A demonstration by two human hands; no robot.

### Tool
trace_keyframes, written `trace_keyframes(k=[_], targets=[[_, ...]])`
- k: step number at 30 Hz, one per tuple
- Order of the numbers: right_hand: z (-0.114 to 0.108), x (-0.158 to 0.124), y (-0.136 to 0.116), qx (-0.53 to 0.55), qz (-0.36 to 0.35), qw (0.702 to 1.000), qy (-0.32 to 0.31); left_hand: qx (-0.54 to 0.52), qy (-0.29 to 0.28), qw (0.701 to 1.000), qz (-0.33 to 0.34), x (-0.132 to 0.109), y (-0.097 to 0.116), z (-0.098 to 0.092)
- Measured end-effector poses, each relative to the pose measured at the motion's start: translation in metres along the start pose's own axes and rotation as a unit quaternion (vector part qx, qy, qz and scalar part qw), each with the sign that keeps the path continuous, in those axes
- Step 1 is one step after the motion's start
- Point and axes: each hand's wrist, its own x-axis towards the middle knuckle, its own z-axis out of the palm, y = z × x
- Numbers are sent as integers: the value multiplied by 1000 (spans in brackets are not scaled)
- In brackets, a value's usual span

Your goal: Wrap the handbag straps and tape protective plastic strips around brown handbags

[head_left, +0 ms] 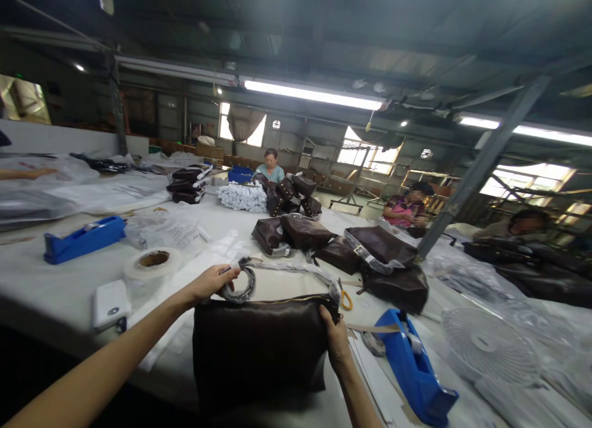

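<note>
A dark brown leather bag [259,348] stands upright at the near edge of the white table [60,292]. My right hand [337,340] grips its top right corner. My left hand [213,282] is closed on the bag's plastic-wrapped strap [240,284], coiled just above the bag's top left. The wrapped strap runs on to the right along the bag's top edge.
Several more brown bags [342,246] lie across the table's middle. A blue tape dispenser [411,366] sits right of the bag, another [83,238] far left. A tape roll [153,261], a white power bank [110,303], yellow scissors [345,298] and a white fan [490,345] are nearby. Other people sit at the far side.
</note>
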Motion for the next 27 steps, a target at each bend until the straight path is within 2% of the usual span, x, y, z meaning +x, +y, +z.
trace_keyframes(k=[3,6,10,13,15,18,21,24,25,27], targets=[[2,-1,9,-4,-15,999,35,-26,41,999,8,6,-5,6],[4,-8,19,-1,-24,997,75,-76,69,995,-1,15,-14,25],[7,-20,30,9,-26,994,102,-146,55,986,-55,26,-30,57],[6,-23,31,10,-24,994,104,-184,55,978,-84,30,-38,65],[5,-22,31,9,-20,995,98,-200,66,973,-92,31,-37,59],[5,-20,32,9,-10,995,95,-204,56,975,-72,27,-27,38],[4,-19,36,2,10,994,105,-131,-31,991,-5,15,-11,10],[1,-20,34,-18,34,994,106,-43,-130,990,29,-4,-2,-13],[0,-21,32,-26,42,993,103,-31,-140,989,26,-11,-1,-18],[-4,-21,25,-56,53,993,84,-15,-104,994,-9,-26,-2,-23]])
